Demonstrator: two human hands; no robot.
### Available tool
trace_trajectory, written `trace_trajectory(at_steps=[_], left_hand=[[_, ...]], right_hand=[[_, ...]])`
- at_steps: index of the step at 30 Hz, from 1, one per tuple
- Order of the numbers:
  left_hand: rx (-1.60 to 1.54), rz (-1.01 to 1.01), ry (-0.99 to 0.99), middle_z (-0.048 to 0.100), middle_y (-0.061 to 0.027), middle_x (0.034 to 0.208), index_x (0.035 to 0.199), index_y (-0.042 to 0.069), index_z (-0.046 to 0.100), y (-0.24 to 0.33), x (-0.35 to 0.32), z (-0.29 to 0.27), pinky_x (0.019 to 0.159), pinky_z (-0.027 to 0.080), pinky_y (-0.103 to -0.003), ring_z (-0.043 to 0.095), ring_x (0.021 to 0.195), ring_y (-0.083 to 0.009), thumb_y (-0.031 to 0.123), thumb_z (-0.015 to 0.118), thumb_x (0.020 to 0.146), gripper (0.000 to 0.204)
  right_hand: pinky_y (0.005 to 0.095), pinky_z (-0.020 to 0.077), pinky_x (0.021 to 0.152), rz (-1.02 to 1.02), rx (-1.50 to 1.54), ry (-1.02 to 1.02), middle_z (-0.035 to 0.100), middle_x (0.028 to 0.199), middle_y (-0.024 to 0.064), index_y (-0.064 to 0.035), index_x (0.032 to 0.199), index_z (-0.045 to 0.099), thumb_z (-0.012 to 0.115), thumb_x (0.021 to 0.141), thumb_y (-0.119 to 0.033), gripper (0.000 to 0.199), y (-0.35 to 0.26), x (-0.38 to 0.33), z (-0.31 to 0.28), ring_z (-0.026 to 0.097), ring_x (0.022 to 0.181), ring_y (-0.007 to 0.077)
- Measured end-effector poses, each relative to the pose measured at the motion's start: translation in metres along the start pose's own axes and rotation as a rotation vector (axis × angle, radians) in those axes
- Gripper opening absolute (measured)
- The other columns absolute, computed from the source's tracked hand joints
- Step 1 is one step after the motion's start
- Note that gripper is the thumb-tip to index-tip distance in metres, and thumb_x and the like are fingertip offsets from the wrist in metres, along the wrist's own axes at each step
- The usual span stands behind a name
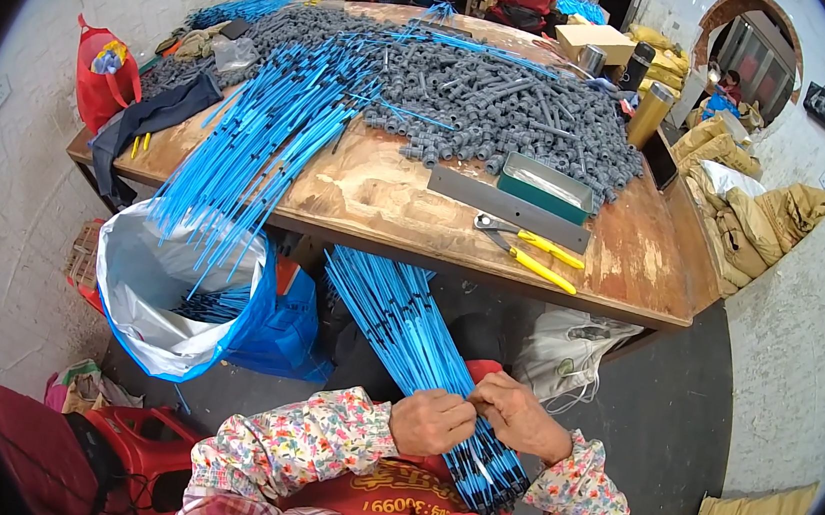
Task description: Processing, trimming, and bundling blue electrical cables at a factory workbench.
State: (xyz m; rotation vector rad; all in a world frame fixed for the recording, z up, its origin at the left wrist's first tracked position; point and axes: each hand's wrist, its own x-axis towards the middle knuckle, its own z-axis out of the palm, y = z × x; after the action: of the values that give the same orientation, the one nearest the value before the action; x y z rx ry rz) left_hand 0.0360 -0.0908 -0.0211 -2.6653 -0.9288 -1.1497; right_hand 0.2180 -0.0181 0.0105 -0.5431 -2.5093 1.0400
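A thick bundle of thin blue rods with black bands (400,332) lies slantwise across my lap, its far end under the table edge and its near end against my red apron. Over its near part, my left hand (432,423) is closed, fingers curled and pressed together. My right hand (521,417) pinches close beside it, fingertips almost meeting the left ones. Whatever is between the fingertips is too small or hidden to make out. A short white strip (480,454) shows on the rods just below the hands.
On the wooden table (370,188) lie more blue rods (271,122), a heap of grey plastic fittings (499,101), yellow-handled pliers (534,253), a metal bar (508,207) and a green tray (546,186). A blue-and-white bag (136,259) stands left. Other people sit at the far side.
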Motion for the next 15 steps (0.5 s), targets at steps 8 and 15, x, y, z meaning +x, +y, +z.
trace_trajectory(at_steps=[8, 15], left_hand=[[-0.018, -0.231, 0.139, 0.051, -0.0061, 0.075, 0.073, 0.003, 0.053, 0.006, -0.001, 0.009, 0.052, 0.048, -0.03, 0.057, 0.064, -0.0196, 0.007, 0.058, 0.068, 0.009], [-0.186, -0.343, 0.112, 0.05, -0.0073, 0.072, 0.079, 0.003, 0.056, 0.007, -0.002, 0.009, 0.05, 0.048, -0.033, 0.057, 0.062, -0.022, 0.002, 0.059, 0.067, 0.012]], right_hand=[[0.0372, 0.0433, 0.07, 0.035, -0.123, 0.101, 0.05, 0.082, 0.0176, 0.0022, 0.082, 0.053, 0.053, 0.077, 0.005, 0.006, -0.013, -0.002, 0.001, 0.052, 0.079, 0.0334], [0.0349, 0.0422, 0.068, 0.111, 0.388, -0.039, 0.056, 0.091, 0.0139, 0.0031, 0.084, 0.05, 0.051, 0.084, 0.0, 0.003, -0.015, -0.023, -0.019, 0.051, 0.077, 0.0247]])
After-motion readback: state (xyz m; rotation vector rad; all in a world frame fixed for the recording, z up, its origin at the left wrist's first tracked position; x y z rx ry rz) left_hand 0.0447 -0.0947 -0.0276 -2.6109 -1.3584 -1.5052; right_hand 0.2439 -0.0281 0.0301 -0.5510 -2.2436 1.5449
